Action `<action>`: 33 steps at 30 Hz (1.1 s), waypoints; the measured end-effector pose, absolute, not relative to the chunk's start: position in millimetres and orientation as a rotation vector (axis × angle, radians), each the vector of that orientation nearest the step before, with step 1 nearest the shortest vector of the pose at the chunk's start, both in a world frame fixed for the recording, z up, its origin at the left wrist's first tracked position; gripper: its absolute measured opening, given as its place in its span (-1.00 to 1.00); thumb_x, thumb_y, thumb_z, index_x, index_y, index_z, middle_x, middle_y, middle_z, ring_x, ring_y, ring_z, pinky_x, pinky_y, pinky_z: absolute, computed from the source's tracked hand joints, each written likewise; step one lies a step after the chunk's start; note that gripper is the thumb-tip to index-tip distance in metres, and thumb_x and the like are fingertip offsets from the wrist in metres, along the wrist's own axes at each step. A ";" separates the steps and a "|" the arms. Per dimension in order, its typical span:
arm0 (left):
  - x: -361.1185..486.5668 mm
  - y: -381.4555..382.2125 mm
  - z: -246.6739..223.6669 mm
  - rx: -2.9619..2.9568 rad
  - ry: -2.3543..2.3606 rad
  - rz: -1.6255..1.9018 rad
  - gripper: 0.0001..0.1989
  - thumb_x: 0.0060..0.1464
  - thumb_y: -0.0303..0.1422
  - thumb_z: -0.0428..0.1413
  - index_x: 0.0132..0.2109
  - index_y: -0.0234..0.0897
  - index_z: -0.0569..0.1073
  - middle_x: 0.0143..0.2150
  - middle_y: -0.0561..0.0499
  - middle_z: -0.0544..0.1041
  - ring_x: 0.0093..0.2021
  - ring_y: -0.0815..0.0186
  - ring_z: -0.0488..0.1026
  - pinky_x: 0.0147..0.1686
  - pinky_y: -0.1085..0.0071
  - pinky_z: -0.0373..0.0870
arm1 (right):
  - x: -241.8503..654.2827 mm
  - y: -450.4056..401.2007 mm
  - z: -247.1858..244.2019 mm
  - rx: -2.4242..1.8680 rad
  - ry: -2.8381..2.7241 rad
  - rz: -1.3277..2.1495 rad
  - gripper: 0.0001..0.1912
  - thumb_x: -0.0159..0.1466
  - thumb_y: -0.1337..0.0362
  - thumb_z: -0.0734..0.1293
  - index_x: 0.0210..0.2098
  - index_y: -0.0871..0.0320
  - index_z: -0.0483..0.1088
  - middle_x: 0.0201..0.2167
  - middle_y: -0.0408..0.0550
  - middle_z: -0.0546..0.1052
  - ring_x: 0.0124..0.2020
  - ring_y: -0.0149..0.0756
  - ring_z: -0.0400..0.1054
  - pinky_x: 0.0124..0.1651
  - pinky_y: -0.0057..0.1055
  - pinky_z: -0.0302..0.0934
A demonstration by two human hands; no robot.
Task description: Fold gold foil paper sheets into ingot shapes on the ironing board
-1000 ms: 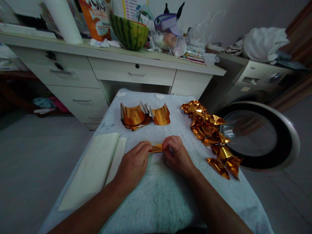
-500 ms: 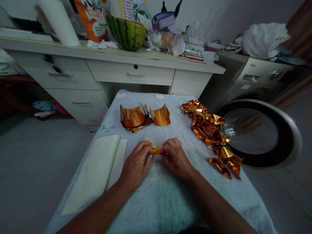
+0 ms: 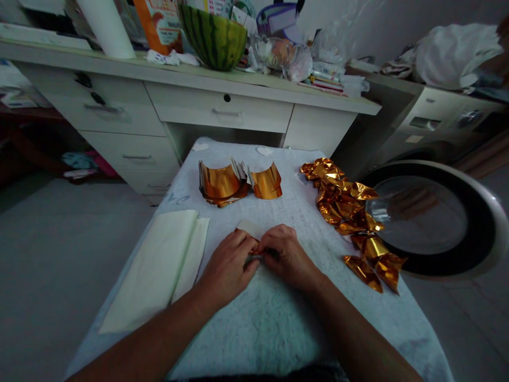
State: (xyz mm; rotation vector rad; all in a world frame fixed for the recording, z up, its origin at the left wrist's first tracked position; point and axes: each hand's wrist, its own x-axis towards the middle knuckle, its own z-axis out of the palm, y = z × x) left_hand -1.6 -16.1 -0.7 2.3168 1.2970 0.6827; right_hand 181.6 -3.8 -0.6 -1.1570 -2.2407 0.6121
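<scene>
A small sheet of gold foil paper (image 3: 251, 228) lies between my two hands, its pale backing showing at the far side. My left hand (image 3: 229, 260) pinches its near left part. From the right, my right hand (image 3: 283, 254) grips the same sheet, fingers bent and close to the left fingertips. Much of the sheet is covered by my fingers. Beyond my hands stand curved stacks of gold foil sheets (image 3: 220, 183), with a smaller stack (image 3: 267, 183) beside them. To the right lies a row of folded gold foil pieces (image 3: 338, 201).
Folded pale yellow paper (image 3: 153, 270) rests on the left of the cloth-covered table (image 3: 254, 329). Behind it is a white desk (image 3: 222, 114) bearing a cut watermelon (image 3: 214, 40). On the right, a washing machine's open round door (image 3: 487, 223) reaches close to the table edge.
The gold strip between my hands now shows a pale flap at its far side, and my hands are closer together. The whole view has shifted slightly.
</scene>
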 end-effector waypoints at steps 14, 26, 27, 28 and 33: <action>-1.3 -9.3 -4.8 2.251 1.286 0.637 -0.92 0.15 -0.49 0.06 -0.30 -0.25 0.41 -0.24 -0.01 0.38 -0.18 0.22 0.37 -0.17 0.27 0.34 | 187.2 -2.7 5.1 -1.359 -2.167 0.670 -0.80 0.05 0.53 0.32 -0.37 0.14 0.43 -0.26 -0.09 0.44 -0.08 -0.18 0.22 0.00 -0.21 0.03; 0.4 -6.4 -6.1 2.204 1.280 0.635 -0.85 0.23 -0.44 0.02 -0.31 -0.27 0.43 -0.26 -0.02 0.39 -0.17 0.21 0.36 -0.13 0.23 0.31 | 186.7 1.6 1.4 -1.397 -2.146 0.662 -0.96 0.20 0.35 0.40 -0.38 0.14 0.46 -0.21 -0.09 0.45 -0.07 -0.19 0.20 0.02 -0.19 0.00; 0.3 -6.4 -6.2 2.198 1.286 0.640 -0.85 0.23 -0.44 0.01 -0.32 -0.28 0.43 -0.26 -0.02 0.39 -0.18 0.21 0.36 -0.13 0.23 0.32 | 186.5 2.4 1.4 -1.408 -2.135 0.662 -0.95 0.20 0.33 0.41 -0.39 0.14 0.45 -0.21 -0.08 0.44 -0.07 -0.19 0.20 0.01 -0.19 0.00; 0.1 -6.6 -6.2 2.190 1.291 0.647 -0.84 0.23 -0.44 0.00 -0.32 -0.28 0.42 -0.25 -0.03 0.38 -0.18 0.22 0.36 -0.13 0.23 0.32 | 186.3 2.9 1.5 -1.418 -2.127 0.661 -0.93 0.20 0.32 0.41 -0.40 0.15 0.45 -0.21 -0.08 0.44 -0.07 -0.19 0.20 0.01 -0.20 0.00; -0.3 -8.6 -4.2 2.155 1.295 0.667 -0.77 0.27 -0.40 -0.05 -0.32 -0.27 0.45 -0.25 -0.02 0.37 -0.18 0.22 0.37 -0.11 0.21 0.33 | 186.1 4.1 1.8 -1.434 -2.139 0.641 -0.94 0.23 0.35 0.37 -0.39 0.14 0.46 -0.20 -0.09 0.44 -0.07 -0.20 0.19 0.02 -0.19 -0.01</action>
